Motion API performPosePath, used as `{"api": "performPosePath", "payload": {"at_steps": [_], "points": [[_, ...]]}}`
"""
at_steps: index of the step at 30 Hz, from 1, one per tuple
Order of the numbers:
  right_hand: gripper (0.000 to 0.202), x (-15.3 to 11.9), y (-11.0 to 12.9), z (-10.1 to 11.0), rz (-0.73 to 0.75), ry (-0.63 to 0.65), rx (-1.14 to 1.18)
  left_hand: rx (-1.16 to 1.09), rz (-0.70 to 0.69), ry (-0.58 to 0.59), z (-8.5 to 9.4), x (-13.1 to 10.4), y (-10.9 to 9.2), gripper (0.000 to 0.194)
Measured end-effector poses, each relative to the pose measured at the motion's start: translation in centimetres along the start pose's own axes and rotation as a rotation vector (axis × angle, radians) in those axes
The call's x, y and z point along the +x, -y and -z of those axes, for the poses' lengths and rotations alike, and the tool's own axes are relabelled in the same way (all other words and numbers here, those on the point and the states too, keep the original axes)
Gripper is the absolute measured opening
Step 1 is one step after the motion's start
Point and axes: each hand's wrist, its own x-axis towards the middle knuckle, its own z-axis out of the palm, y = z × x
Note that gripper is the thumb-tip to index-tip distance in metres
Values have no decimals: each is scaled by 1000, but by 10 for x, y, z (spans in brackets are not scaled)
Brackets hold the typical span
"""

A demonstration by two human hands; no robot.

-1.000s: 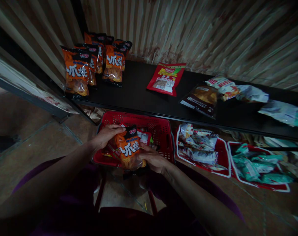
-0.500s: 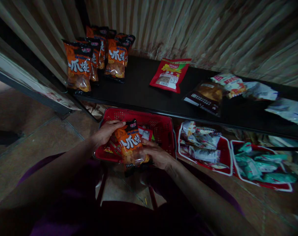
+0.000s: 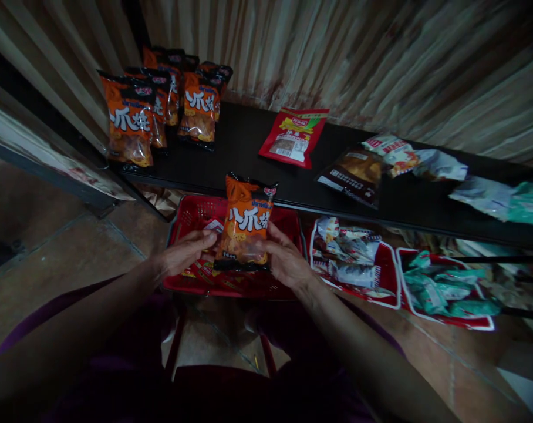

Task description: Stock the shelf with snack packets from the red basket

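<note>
An orange and black snack bag [image 3: 246, 226] is upright above a red basket [image 3: 191, 205], its printed front towards me. My right hand [image 3: 288, 261] grips its lower right side, thumb on the front and the other fingers partly hidden. My left hand [image 3: 189, 249] is at the bag's left edge with thumb and fingers apart. Whether its fingertips touch the bag I cannot tell. Red packets [image 3: 209, 273] lie in the basket below both hands.
A black shelf [image 3: 240, 135] bears several matching orange bags [image 3: 130, 126], a red packet [image 3: 293, 138], a brown packet [image 3: 352, 173] and pale packets [image 3: 440, 164]. To the right stand a basket of white packets [image 3: 352, 270] and one of green packets [image 3: 442, 288].
The orange bag has risen from low over the basket's front edge towards the shelf edge, in my right hand. My left hand has come off its top and is now lower, beside it.
</note>
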Motion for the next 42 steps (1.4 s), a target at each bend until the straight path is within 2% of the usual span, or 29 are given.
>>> {"api": "performPosePath", "payload": {"at_steps": [3, 5, 14, 19, 27, 32, 37, 42], "points": [[46, 6, 6, -2, 137, -45, -2, 84, 81, 109, -14, -3, 4, 40], [45, 10, 9, -4, 208, -66, 0, 100, 92, 102, -23, -3, 7, 38], [39, 21, 9, -12, 241, -113, 42, -50, 28, -112, -40, 7, 11, 29], [36, 23, 12, -15, 192, -138, 88, -73, -27, -213, -51, 6, 8, 26], [33, 21, 21, -15, 136, -148, 110, 83, -108, -147, -51, 6, 5, 22], [30, 19, 23, -12, 89, -173, 118, 212, -133, -102, -49, 8, -6, 22], [35, 9, 26, -8, 149, -195, 86, 297, -152, -66, -52, 10, -15, 25], [41, 3, 21, 3, 250, -228, 54, 273, -166, -39, -57, 17, -10, 27]]}}
